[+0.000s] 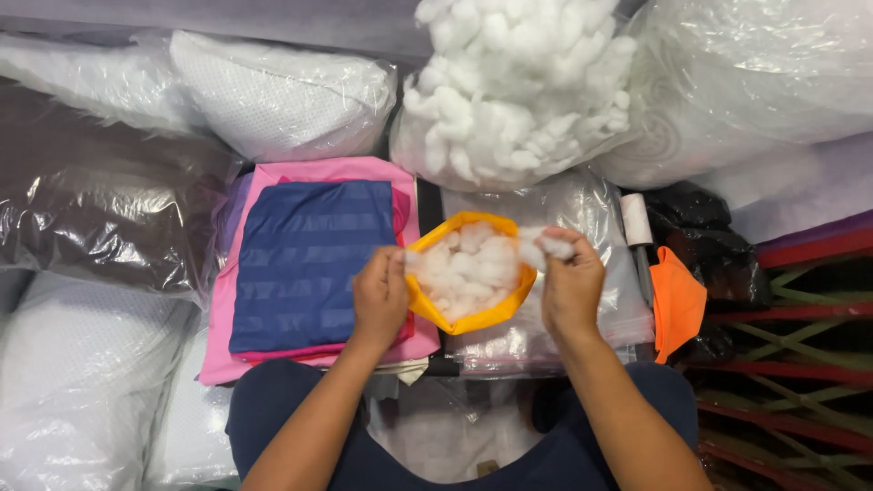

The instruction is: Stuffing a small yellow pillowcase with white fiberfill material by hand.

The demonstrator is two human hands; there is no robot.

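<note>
While gripping at both sides, hands working over the lap:
Left hand: closing thumb and fingers on the left rim of the yellow cover; holding its mouth open; wrist lying over the pink cloth
Right hand: pinching a tuft of white stuffing between fingertips at the cover's right rim; fingers curling shut around it
Cover: sitting between the two hands, just above the knees; gaping upward; already holding white stuffing nearly to the rim; resting on a clear plastic bag
Stuffing heap: piling up in an open clear bag beyond the cover, at the top middle; lying well apart from the hands
Blue cloth: lying folded on the pink cloth, just left of the left hand
Orange cloth: lying right of the right hand, beside a white roll and a black bag
Pillows: lying wrapped in plastic at upper left and down the left side; another big wrapped bundle sitting at upper right
Red frame: showing at lower right, crossing in bars
</note>
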